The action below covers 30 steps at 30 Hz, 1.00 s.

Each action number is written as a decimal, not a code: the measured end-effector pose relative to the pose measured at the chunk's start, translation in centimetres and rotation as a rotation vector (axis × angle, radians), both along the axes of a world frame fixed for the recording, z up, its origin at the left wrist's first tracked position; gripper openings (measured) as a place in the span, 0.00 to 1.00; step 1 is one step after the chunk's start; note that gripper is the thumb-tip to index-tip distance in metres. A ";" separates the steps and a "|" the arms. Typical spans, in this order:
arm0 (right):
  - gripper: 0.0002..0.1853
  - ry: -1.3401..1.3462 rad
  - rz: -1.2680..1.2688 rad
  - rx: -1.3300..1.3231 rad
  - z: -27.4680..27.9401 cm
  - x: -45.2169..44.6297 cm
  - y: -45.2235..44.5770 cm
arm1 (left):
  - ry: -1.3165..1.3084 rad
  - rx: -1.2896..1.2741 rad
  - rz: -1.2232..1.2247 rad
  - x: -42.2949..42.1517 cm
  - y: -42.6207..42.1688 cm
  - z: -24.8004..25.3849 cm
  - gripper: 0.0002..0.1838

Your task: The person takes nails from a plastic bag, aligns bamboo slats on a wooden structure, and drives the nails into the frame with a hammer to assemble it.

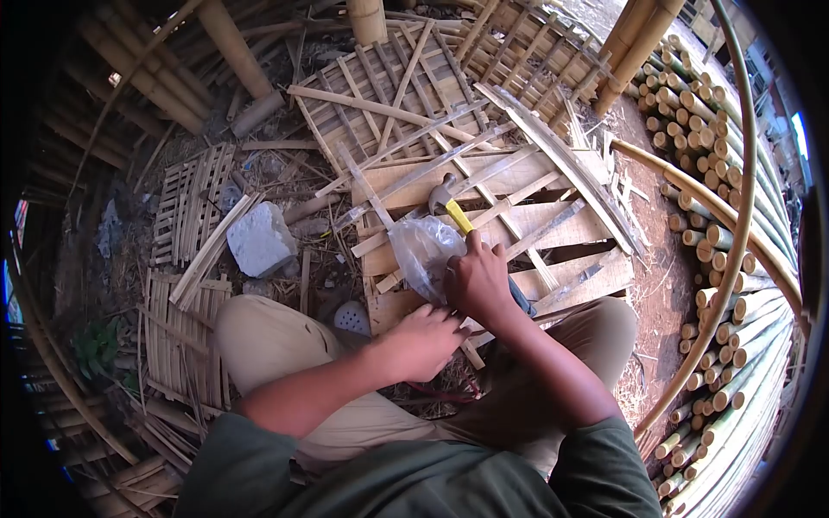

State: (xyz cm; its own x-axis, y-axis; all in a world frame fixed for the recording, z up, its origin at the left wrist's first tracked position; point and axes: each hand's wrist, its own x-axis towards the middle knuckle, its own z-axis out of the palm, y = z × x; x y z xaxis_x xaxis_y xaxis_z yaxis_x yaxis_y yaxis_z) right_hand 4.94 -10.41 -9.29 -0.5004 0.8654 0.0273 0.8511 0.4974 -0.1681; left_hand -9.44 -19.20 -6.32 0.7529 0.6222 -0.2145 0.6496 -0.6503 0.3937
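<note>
My right hand (479,278) is closed around the handle of a claw hammer (458,216). The metal head points away from me, and a yellow stretch of handle shows above my fingers. Just left of it, a clear plastic bag (423,250) lies crumpled on the wooden boards (553,226); its contents cannot be made out. Close below the bag and my right hand is my left hand (423,344), its fingers drawn together. Whatever those fingers hold, if anything, is hidden. Thin bamboo strips (432,164) lie crossed over the boards.
A pale stone block (261,239) sits left of the boards. Slatted panels (192,203) lie on the left, with another slatted frame (380,86) ahead. Cut bamboo poles (725,345) are stacked along the right. Upright bamboo posts (233,47) stand beyond.
</note>
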 end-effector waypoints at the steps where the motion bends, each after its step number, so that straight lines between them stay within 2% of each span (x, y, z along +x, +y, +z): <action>1: 0.08 0.001 0.002 0.004 -0.2 0.0 0.1 | 0.001 0.004 0.002 0.0 0.0 -0.2 0.29; 3: 0.09 -0.016 0.005 0.031 -0.5 0.2 -0.1 | 0.004 0.052 -0.009 0.1 -0.3 -0.5 0.29; 13: 0.09 -0.012 0.028 0.027 -0.9 0.1 0.0 | 0.030 -0.021 0.002 0.4 0.1 0.2 0.28; 15: 0.07 -0.059 0.063 -0.066 -0.3 0.0 0.1 | -0.029 -0.056 0.020 0.1 0.6 1.1 0.22; 16: 0.07 -0.058 0.063 -0.068 -0.3 0.2 0.2 | -0.027 -0.057 0.020 -0.2 1.0 1.6 0.22; 18: 0.10 0.400 0.047 -0.034 -0.2 0.6 0.5 | -0.137 -0.139 0.223 -1.1 2.2 2.7 0.15; 19: 0.13 0.568 0.073 -0.092 1.0 0.9 0.8 | -0.281 -0.139 0.395 -1.5 2.6 3.5 0.11; 20: 0.13 0.569 0.076 -0.089 2.3 1.0 0.7 | -0.280 -0.135 0.397 -2.2 3.3 3.6 0.11; 22: 0.13 0.802 0.062 -0.295 4.0 1.1 0.4 | -0.659 -0.017 0.677 -3.6 4.5 3.2 0.15; 23: 0.14 0.832 0.089 -0.312 3.9 1.1 0.2 | -0.659 -0.015 0.679 -3.6 4.7 2.7 0.15; 25: 0.13 0.928 0.123 -0.345 3.1 0.8 -0.1 | -0.812 0.231 1.036 -3.6 5.0 1.5 0.31; 26: 0.12 1.025 0.154 -0.378 2.6 0.7 -0.1 | -0.814 0.232 1.037 -3.9 5.2 0.1 0.31; 27: 0.12 1.024 0.156 -0.377 2.2 0.6 0.0 | -0.780 0.146 1.060 -4.1 5.5 -0.5 0.38; 28: 0.11 1.137 0.149 -0.491 1.9 0.6 0.0 | -0.746 0.060 1.083 -4.4 5.6 -1.0 0.46; 29: 0.11 1.250 0.141 -0.606 1.7 0.5 0.1 | -0.748 0.063 1.084 -5.1 5.5 -1.3 0.46; 30: 0.11 1.249 0.143 -0.605 2.1 0.6 0.0 | -0.603 0.007 0.877 -5.5 5.5 0.5 0.46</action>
State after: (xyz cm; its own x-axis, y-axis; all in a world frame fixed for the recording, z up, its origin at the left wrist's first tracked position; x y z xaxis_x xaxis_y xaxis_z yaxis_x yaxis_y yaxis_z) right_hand 5.51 -10.39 -7.20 -0.5069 0.8469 0.1603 -0.0709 0.1443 -0.9870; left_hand -14.95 -13.68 -5.83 0.0216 0.9985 0.0505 0.5907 -0.0535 0.8051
